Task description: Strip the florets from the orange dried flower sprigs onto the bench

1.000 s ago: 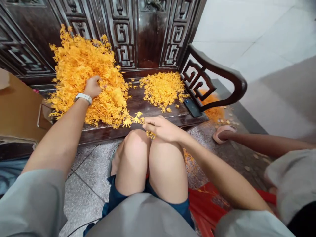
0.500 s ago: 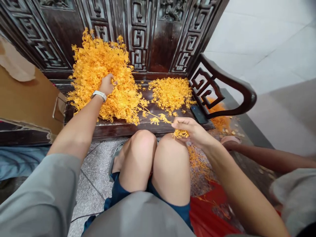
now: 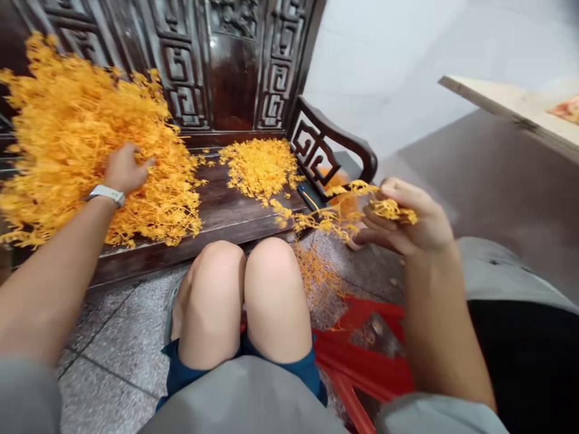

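A large heap of yellow-orange plastic-looking flower sprigs (image 3: 81,114) lies on the dark wooden bench (image 3: 226,211) at left. My left hand (image 3: 129,169), with a white band on its wrist, rests on the heap. Its thumb stands apart from the fingers, whose tips are partly hidden among the sprigs. Out to the right, above the floor, my right hand (image 3: 416,217) is closed around yellow flower sprigs (image 3: 325,220). Their branched stems trail leftward, and more blossoms bunch in the palm. A smaller pile of loose yellow blossoms (image 3: 262,166) sits farther right on the bench.
The bench has a carved back (image 3: 235,72) and a curved armrest (image 3: 344,141). A phone (image 3: 312,196) lies by the armrest. Orange stems (image 3: 316,271) litter the floor beside a red plastic stool (image 3: 371,361). Another person's grey clothing (image 3: 506,271) shows at right, below a wooden board (image 3: 511,108).
My right hand has risen and swung right, pulling the sprigs away from the bench. My left hand stays at the heap, its thumb now farther out. The view has turned right.
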The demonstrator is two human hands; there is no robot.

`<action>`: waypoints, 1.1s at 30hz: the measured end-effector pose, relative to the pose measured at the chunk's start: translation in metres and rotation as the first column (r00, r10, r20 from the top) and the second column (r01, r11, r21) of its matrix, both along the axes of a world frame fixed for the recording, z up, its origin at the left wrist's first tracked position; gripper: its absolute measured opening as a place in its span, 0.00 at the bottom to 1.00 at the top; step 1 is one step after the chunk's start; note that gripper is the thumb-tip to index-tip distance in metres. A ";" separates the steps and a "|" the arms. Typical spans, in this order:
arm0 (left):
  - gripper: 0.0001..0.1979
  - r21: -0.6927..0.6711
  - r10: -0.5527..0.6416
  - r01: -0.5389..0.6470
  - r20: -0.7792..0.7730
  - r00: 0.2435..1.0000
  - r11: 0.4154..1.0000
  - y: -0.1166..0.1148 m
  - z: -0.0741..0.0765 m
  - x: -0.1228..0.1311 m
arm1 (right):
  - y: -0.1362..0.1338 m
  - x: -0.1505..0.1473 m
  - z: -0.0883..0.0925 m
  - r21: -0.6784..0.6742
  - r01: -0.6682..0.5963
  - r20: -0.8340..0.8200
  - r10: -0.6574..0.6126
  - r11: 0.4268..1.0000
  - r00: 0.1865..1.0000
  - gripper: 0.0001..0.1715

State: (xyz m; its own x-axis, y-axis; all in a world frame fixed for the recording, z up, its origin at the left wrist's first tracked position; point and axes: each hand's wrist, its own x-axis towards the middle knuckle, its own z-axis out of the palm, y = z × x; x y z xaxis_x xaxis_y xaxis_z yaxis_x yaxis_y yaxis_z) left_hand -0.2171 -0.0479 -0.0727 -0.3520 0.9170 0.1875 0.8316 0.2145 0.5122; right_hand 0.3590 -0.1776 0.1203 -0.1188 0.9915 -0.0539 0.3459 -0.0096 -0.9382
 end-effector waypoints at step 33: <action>0.04 0.257 -0.349 0.314 0.893 0.283 0.914 0.048 0.087 0.220 | 0.168 -0.145 -0.110 -0.001 -0.033 -0.213 0.032 0.999 0.976 0.38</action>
